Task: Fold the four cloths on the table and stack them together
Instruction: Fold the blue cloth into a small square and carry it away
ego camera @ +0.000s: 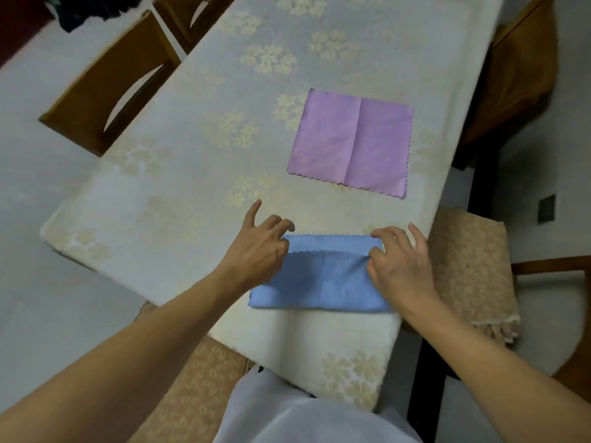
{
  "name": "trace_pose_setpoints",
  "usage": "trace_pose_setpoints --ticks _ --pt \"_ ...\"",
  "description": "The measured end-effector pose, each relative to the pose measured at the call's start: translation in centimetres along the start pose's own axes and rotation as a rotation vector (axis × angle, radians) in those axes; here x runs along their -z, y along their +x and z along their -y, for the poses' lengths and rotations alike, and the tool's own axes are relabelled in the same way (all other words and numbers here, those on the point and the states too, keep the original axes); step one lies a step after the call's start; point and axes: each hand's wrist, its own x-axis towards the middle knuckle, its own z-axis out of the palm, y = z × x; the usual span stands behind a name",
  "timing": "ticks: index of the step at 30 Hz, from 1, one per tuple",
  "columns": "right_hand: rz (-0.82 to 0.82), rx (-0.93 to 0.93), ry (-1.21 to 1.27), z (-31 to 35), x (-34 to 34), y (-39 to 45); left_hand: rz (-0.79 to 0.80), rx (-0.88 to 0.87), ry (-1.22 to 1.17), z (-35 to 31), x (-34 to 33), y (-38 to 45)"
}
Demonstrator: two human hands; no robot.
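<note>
Near the table's (160,199) front edge, both hands hold a folded blue cloth (323,276).
Left hand (259,247) pinches its left end, right hand (396,263) its right; purple cloth (348,142) lies flat beyond.

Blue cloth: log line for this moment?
blue cloth: folded in half | hands: left, right pinching its ends | purple cloth: flat, unfolded

Both bare forearms reach forward, converging; left hand (260,243) palm down, index finger extended, other fingers curled at the tips; right hand (399,263) palm down, fingers bent, thumb tucked inward.
</note>
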Motion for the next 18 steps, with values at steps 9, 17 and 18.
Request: trace_pose_setpoints --ticks 9,17,18 --pt "0.167 -0.02 -0.013 -0.6 -4.8 2.6 0.366 0.042 0.031 1.8 -4.4 3.7" --pt "0.239 -0.043 -0.017 -0.5 -6.5 4.1 0.484 0.12 0.001 2.7 -4.9 5.2" --pt "0.248 -0.044 -0.017 -0.5 -6.7 4.1 0.482 0.125 -0.001 2.8 -4.9 5.3"
